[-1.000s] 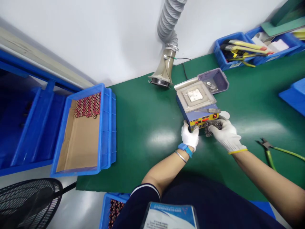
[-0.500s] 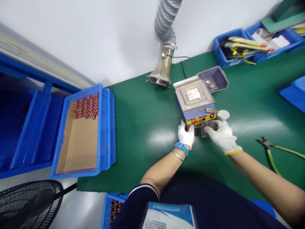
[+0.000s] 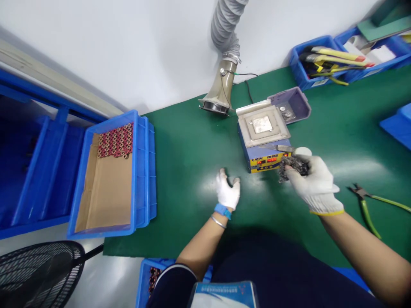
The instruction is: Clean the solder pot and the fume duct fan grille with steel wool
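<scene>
Holding nothing in the left hand [image 3: 227,192], gripping a dark wiry wad [image 3: 291,167] in the right hand [image 3: 316,182].
Curving left thumb and fingers wide apart over the green table [image 3: 186,171], between the blue tray [image 3: 141,184] of reddish parts [image 3: 115,141] and the box [image 3: 253,152] with lit red digits. Pinching the wad between right thumb and closed-in fingers, before the right end of the box's front panel [image 3: 263,164], too close to tell whether touching, and left of the green-handled cutters [image 3: 361,193].
</scene>
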Action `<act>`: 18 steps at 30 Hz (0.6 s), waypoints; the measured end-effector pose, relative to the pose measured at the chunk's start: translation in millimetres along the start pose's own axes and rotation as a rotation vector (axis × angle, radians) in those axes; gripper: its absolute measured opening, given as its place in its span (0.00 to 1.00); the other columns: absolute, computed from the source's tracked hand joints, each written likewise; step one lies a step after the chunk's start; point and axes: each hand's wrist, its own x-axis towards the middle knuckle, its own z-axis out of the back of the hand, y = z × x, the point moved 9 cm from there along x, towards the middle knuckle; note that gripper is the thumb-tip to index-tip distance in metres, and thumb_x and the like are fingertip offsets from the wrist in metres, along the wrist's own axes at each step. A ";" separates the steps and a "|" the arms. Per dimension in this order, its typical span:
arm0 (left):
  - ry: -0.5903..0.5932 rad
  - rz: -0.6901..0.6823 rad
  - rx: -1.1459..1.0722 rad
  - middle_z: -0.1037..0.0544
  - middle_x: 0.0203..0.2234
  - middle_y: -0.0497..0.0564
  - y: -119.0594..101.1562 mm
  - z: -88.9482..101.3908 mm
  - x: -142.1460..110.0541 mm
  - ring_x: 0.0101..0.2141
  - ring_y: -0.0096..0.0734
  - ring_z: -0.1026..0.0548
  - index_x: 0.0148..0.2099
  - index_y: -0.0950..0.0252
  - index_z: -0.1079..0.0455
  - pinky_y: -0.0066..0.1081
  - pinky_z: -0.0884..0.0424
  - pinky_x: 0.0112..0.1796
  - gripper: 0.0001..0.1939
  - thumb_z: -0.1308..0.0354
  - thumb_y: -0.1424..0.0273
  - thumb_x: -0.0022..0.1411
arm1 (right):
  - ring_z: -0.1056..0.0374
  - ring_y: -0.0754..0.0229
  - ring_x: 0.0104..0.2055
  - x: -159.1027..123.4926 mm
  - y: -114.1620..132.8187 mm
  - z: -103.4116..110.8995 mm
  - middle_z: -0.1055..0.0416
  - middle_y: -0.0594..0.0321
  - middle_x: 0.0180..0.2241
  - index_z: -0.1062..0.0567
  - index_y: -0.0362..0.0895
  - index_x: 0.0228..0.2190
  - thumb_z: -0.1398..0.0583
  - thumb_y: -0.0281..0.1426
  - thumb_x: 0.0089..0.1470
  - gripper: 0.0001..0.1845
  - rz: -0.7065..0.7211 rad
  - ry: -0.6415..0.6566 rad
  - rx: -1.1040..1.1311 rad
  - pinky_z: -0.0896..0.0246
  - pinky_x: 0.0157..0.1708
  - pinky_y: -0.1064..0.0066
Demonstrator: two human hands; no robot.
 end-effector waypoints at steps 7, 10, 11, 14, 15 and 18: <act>-0.148 -0.121 0.539 0.38 0.69 0.70 73.6 63.7 -5.3 0.67 0.58 0.36 0.68 0.76 0.36 0.53 0.39 0.66 0.33 0.45 0.59 0.69 | 0.38 0.49 0.47 25.7 118.2 -49.4 0.31 0.47 0.45 0.21 0.41 0.45 0.45 0.41 0.61 0.20 0.510 0.078 -0.565 0.44 0.39 0.64; -0.142 -0.145 0.572 0.36 0.69 0.66 77.0 59.9 -9.3 0.68 0.56 0.37 0.67 0.74 0.34 0.51 0.41 0.67 0.31 0.46 0.60 0.70 | 0.41 0.48 0.47 25.6 127.0 -68.5 0.34 0.46 0.46 0.22 0.41 0.44 0.48 0.39 0.64 0.20 0.531 0.100 -0.685 0.47 0.38 0.64; -0.140 -0.136 0.576 0.36 0.69 0.66 76.3 58.7 -9.7 0.68 0.56 0.37 0.67 0.74 0.34 0.51 0.41 0.67 0.31 0.46 0.60 0.69 | 0.41 0.48 0.47 23.4 126.9 -71.4 0.34 0.46 0.47 0.22 0.41 0.45 0.49 0.39 0.65 0.20 0.525 0.105 -0.707 0.47 0.38 0.64; -0.113 -0.117 0.570 0.36 0.69 0.65 72.4 55.8 -8.5 0.67 0.55 0.37 0.68 0.74 0.34 0.51 0.41 0.67 0.31 0.46 0.60 0.69 | 0.42 0.46 0.49 14.6 126.2 -75.2 0.36 0.45 0.50 0.23 0.42 0.47 0.51 0.39 0.66 0.22 0.502 0.107 -0.734 0.46 0.39 0.63; -0.106 -0.112 0.565 0.36 0.70 0.65 71.6 55.6 -7.9 0.67 0.56 0.37 0.68 0.74 0.34 0.51 0.41 0.67 0.31 0.46 0.60 0.69 | 0.42 0.45 0.49 12.0 127.2 -76.1 0.36 0.45 0.52 0.23 0.42 0.48 0.51 0.39 0.67 0.22 0.498 0.107 -0.733 0.46 0.38 0.63; -0.099 -0.106 0.551 0.36 0.70 0.63 71.9 55.7 -7.0 0.67 0.56 0.38 0.68 0.72 0.34 0.51 0.42 0.68 0.32 0.47 0.60 0.69 | 0.42 0.45 0.50 9.7 131.0 -81.0 0.37 0.45 0.52 0.24 0.44 0.49 0.52 0.37 0.67 0.21 0.515 0.150 -0.730 0.45 0.37 0.64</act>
